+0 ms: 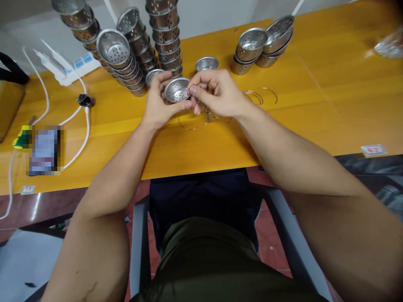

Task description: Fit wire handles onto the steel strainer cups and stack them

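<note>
My left hand (157,105) grips a small perforated metal cup (176,90) from below, just above the yellow wooden table (315,105). My right hand (214,93) is closed in a pinch at the cup's right rim; what its fingertips hold is too small to make out. Thin wire rings (192,123) lie on the table under both hands, and more wire rings (261,95) lie to the right of my right hand.
Tall leaning stacks of perforated metal cups (132,46) stand at the back left, with shorter stacks (264,42) at the back right. A single cup (206,63) sits behind my hands. A white power strip (67,69), cables and a pixelated object (44,150) lie at the left.
</note>
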Available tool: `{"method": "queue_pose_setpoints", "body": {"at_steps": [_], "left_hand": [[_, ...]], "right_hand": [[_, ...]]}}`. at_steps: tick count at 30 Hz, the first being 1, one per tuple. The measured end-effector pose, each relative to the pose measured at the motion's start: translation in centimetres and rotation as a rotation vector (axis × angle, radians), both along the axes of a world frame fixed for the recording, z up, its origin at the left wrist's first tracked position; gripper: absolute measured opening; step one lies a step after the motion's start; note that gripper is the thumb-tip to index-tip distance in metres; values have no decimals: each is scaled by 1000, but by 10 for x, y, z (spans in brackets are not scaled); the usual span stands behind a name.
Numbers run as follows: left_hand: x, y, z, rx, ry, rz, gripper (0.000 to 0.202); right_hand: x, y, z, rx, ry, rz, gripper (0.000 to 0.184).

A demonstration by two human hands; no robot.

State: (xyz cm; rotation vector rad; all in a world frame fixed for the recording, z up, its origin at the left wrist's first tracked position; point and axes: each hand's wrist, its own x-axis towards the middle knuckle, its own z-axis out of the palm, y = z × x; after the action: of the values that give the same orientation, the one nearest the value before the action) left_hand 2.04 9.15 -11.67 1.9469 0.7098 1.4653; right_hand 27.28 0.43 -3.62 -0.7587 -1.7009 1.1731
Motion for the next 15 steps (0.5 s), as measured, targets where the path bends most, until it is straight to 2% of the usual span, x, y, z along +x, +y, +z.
{"method": "queue_pose_setpoints", "body": {"at_steps": [2,4,7,10,15], "left_hand": [[1,1,2,-96,44,-43,110],[3,1,6,-103,37,-89,106],[6,0,11,-41,-12,-100,104],[5,-2,11,-16,37,-84,103],[6,-9,7,3,132,-96,109]], "right_hand": [[-1,1,-3,38,15,1,51],[0,2,-4,75,19,-24,49],[5,4,-1,158,-15,-184,45],[9,7,3,226,-49,-321,42],[9,18,-4,260,38,-277,34]]}}
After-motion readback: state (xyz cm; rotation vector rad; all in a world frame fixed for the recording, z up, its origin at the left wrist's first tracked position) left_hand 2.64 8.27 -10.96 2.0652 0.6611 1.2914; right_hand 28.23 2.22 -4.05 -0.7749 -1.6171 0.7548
